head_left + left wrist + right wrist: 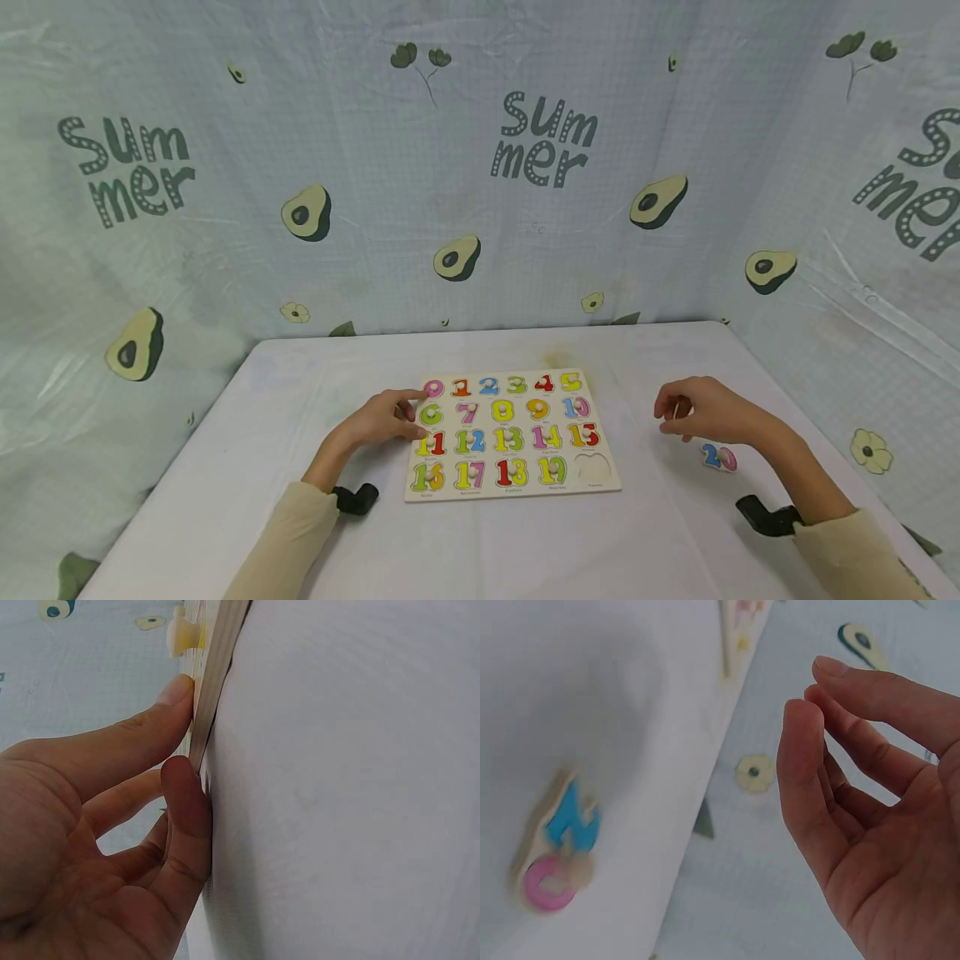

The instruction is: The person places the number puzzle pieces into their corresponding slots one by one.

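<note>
Puzzle board (600, 483) edge under left hand (97, 825) fingertips, plain only from left wrist.

A white table (225, 467) stands before a pale backdrop cloth (480, 208) printed with avocados and "Summer".

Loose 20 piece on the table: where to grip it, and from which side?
Probably by its small peg, pinched from straight above. The 20 piece lies flat on the table, so its edges offer little to catch, while the peg stands up from its face in the right wrist view. The right hand hovers empty just beside it.
</note>
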{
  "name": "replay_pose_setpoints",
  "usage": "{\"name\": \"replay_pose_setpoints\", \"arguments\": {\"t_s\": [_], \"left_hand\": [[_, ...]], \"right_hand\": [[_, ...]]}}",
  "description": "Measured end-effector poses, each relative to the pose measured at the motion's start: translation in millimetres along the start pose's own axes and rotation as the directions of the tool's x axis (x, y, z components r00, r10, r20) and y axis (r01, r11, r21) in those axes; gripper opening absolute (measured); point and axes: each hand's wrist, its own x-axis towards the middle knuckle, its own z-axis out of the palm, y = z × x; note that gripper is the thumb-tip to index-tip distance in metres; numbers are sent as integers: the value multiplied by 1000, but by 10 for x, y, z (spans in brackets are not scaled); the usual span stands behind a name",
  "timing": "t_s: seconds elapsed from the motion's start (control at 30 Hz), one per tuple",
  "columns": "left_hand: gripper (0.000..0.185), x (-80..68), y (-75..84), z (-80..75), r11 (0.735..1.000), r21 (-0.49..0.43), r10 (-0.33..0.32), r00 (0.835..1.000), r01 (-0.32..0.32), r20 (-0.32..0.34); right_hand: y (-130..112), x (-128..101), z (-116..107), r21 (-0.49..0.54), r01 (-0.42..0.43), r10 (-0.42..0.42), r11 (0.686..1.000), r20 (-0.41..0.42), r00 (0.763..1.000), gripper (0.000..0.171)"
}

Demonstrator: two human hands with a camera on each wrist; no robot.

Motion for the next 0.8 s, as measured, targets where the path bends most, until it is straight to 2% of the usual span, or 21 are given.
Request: {"name": "replay_pose_setpoints", "arguments": {"t_s": [0.2,0.47,0.6,0.8], "left_hand": [[71,-4,0,5,1000,9,6,1000,-6,-2],[71,9,-9,-2,1000,3,13,1000,-13,-4],[71,4,-5,0,1000,2,8,1000,-8,-8],[71,-2,-8,6,1000,3,11,1000,-11,-5]], "right_hand": [[312,-212,-15,-26,-35,35,999,-11,999,13],[587,-382,-6,83,-140,138,987,30,990,23],[668,-430,37,90,-140,139,986,21,990,22],[732,-461,75,98,-100,98,990,30,995,10]]}}
